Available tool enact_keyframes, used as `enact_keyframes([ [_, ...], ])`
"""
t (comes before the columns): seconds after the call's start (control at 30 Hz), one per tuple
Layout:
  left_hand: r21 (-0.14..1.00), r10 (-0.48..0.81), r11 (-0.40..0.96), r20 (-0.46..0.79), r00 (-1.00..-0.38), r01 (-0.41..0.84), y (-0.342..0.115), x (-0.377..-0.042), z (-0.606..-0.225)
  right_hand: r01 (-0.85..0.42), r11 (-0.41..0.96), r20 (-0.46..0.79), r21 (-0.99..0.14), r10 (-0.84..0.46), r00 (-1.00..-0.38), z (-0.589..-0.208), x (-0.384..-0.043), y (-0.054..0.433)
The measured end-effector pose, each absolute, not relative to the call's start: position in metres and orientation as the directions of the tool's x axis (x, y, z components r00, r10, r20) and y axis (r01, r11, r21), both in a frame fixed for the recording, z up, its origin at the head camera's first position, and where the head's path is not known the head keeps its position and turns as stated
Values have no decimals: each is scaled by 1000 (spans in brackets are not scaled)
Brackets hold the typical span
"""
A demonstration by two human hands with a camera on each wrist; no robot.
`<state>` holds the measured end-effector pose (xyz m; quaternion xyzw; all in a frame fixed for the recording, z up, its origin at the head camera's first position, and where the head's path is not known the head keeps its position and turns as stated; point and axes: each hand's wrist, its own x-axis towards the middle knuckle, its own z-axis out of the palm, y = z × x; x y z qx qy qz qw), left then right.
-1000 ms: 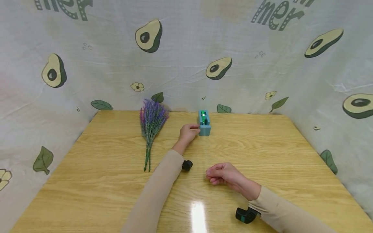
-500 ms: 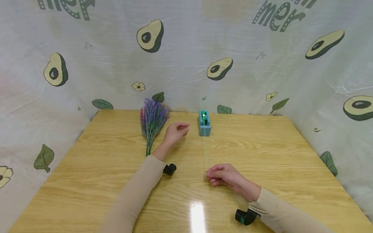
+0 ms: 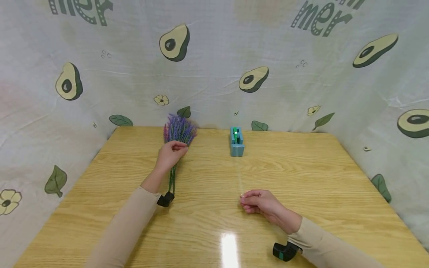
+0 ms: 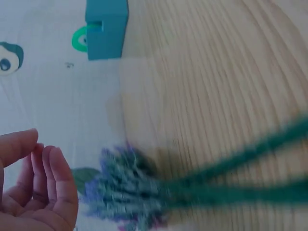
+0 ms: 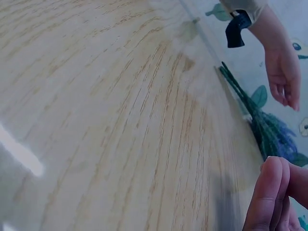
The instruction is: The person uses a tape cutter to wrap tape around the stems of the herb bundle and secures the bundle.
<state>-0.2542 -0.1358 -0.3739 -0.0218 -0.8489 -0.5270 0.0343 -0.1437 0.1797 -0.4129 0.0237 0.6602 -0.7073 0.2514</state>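
Note:
A blue tape dispenser [image 3: 237,150] with a green reel stands near the back of the table. From it a thin clear strip of tape [image 3: 240,178] runs forward, and my right hand [image 3: 263,203] pinches its end between thumb and fingers. My left hand [image 3: 169,156] hovers over the bunch of artificial lavender [image 3: 180,128], covering part of it in the head view. Its fingers are loosely bent with nothing between them. In the left wrist view, a gap separates the thumb from most fingers of the left hand [image 4: 43,187], and the lavender [image 4: 130,192] lies beside it.
The wooden table [image 3: 301,167] ends at the back against a pale cloth [image 3: 214,56] printed with avocados and leaves. Black wrist cameras [image 3: 286,251] sit on both sleeves. A bright glare [image 3: 229,249] shows at the table's front.
My left hand has moved left from beside the tape dispenser to over the lavender. The right hand has stayed almost still; the strip of tape shows more clearly now.

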Motion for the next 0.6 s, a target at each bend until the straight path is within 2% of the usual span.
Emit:
enact_keyframes([
  [0.13,857,-60,516,36,-998,0,-159,-247,-375,406,-11,-380,-914,-334,-863,-412,-144,181],
  [0.43,878,-63,460,-119,-991,-135,-189,-236,-386,411,6,-391,-912,-319,-863,-415,-146,179],
  [0.6,888,0,404,-238,-971,-218,-194,-234,-393,413,-15,-386,-911,-323,-864,-416,-144,179],
])
